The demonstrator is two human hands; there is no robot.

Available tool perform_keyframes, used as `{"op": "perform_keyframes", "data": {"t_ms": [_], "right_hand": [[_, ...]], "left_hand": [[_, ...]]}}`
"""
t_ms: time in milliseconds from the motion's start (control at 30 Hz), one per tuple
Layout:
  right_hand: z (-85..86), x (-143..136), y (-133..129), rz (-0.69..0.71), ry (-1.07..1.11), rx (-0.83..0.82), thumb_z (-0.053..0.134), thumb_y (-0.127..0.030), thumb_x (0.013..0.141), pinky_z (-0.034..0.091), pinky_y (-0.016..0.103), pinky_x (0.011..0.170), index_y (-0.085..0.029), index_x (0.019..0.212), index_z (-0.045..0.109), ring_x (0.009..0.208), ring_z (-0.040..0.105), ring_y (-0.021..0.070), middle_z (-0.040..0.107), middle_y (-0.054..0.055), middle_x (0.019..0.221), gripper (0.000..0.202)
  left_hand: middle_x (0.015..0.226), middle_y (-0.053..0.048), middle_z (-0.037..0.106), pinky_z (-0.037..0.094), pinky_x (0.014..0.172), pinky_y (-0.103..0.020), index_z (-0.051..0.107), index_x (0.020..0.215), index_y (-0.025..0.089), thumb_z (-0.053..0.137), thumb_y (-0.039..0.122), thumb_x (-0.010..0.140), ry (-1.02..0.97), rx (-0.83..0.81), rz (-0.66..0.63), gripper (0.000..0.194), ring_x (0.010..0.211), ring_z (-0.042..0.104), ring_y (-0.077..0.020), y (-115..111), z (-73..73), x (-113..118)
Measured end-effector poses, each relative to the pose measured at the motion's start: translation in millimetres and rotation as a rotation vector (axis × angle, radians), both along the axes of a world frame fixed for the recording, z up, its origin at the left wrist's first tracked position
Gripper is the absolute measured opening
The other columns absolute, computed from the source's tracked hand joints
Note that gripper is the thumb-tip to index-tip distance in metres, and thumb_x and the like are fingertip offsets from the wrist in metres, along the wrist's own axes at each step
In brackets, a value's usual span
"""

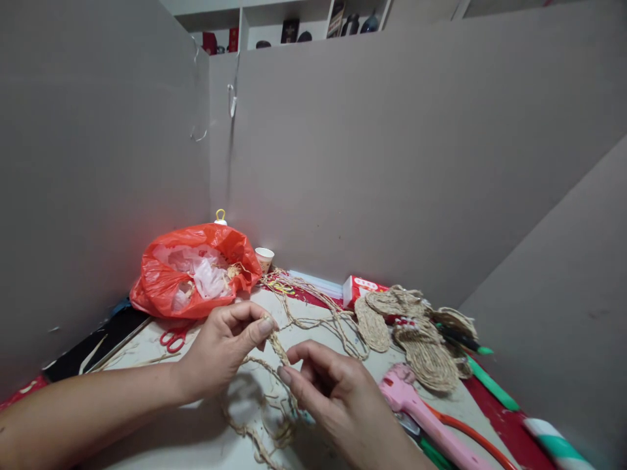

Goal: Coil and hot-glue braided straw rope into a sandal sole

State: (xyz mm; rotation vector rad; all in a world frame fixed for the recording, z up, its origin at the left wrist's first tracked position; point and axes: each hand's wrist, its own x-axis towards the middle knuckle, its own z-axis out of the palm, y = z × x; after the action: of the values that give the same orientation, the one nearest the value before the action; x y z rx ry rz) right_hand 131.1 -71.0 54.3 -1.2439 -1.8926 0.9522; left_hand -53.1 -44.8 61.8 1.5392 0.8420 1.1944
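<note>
Braided straw cord stretched between two bare hands, low and just left of the middle of the view, above the pale bench. The left hand held its upper end, the grip narrow, with the thumb pressed over it against the curled forefinger. The right hand pinched the same cord a little lower between thumb and forefinger, its grip likewise narrow, the other fingers bent inward. From there, loose lengths trailed in loops toward 6 o'clock.

Taking the cord as the centre of the dial, a red plastic bag sat at 10 o'clock, open, with crumpled pale plastic and some straw inside. At 12 o'clock, just beside the bag, stood a paper cup. Red-handled scissors lay at 9 o'clock, and a flat black object beyond them in the same direction. Thin straw strands curved across the bench from 12 to 2 o'clock, and a red-and-white box rested at 2. Several coiled straw pieces, oval in outline, were heaped about 3 o'clock. A pink tool lay toward 4 o'clock with an orange curved piece beside it. Grey panels rose behind the bench, and a white shelf showed over them at 12 o'clock.
</note>
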Motion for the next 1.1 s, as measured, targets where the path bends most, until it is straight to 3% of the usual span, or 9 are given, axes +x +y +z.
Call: {"op": "perform_keyframes", "data": {"t_ms": [167,267,467,600,800,967,1100], "right_hand": [[-0.4,0.5,1.0,0.055,0.046,-0.085,0.055,-0.03,0.086,0.031,0.021,0.049,-0.021,0.079,0.053,0.053,0.038,0.0098,0.042,-0.007,0.057,0.012],[-0.8,0.4,1.8,0.076,0.054,-0.033,0.052,-0.031,0.087,0.032,0.021,0.049,-0.021,0.076,0.051,0.052,0.036,0.0096,0.042,-0.007,0.058,0.015],[-8.2,1.8,1.4,-0.014,-0.105,0.399,0.05,-0.028,0.089,0.032,0.02,0.046,-0.02,0.077,0.051,0.045,0.042,0.0093,0.048,-0.007,0.053,0.014],[-13.9,1.9,1.6,-0.063,-0.17,0.621,0.05,-0.024,0.091,0.031,0.02,0.043,-0.02,0.081,0.052,0.04,0.046,0.009,0.052,-0.006,0.051,0.01],[-16.1,-1.1,1.1,-0.064,-0.241,0.573,0.049,-0.024,0.092,0.035,0.021,0.046,-0.02,0.084,0.054,0.042,0.052,0.0106,0.06,-0.002,0.055,0.01],[-5.5,7.1,1.5,0.02,-0.312,0.4,0.057,-0.034,0.088,0.041,0.026,0.051,-0.02,0.082,0.062,0.054,0.06,0.016,0.068,0.003,0.067,0.016],[11.8,16.9,5.4,-0.113,-0.097,0.344,0.058,-0.039,0.086,0.047,0.03,0.061,-0.02,0.09,0.07,0.066,0.063,0.0183,0.07,0.004,0.076,0.023]], "left_hand": [[0.066,0.002,0.056,0.041,0.064,-0.023,0.062,0.078,0.015,0.062,0.041,0.086,-0.02,-0.061,-0.042,0.028,0.064,0.049,-0.0101,0.6,-0.4,0.4],[0.065,0.002,0.057,0.041,0.065,-0.023,0.063,0.077,0.015,0.064,0.041,0.085,-0.046,-0.088,-0.044,0.028,0.063,0.05,-0.0099,1.8,-1.8,-0.5],[0.072,0.0,0.06,0.042,0.068,-0.025,0.067,0.105,0.016,0.068,0.042,0.081,-0.093,-0.16,-0.121,0.035,0.066,0.052,-0.0109,1.4,-4.1,1.4],[0.073,-0.001,0.059,0.042,0.069,-0.025,0.071,0.092,0.014,0.072,0.037,0.078,-0.05,-0.167,-0.151,0.027,0.069,0.051,-0.0119,-2.1,-8.3,5.2],[0.071,-0.002,0.057,0.041,0.072,-0.026,0.071,0.069,0.013,0.067,0.037,0.083,0.021,-0.093,-0.142,0.028,0.072,0.05,-0.0131,-2.9,-11.6,7.3],[0.071,-0.001,0.063,0.042,0.071,-0.024,0.071,0.075,0.014,0.069,0.037,0.081,-0.061,-0.204,-0.132,0.024,0.069,0.053,-0.0118,2.6,-8.5,6.8],[0.076,-0.004,0.069,0.044,0.07,-0.024,0.071,0.08,0.013,0.069,0.04,0.081,-0.065,-0.266,-0.231,0.027,0.068,0.057,-0.0122,5.6,-8.6,5.2]]}}
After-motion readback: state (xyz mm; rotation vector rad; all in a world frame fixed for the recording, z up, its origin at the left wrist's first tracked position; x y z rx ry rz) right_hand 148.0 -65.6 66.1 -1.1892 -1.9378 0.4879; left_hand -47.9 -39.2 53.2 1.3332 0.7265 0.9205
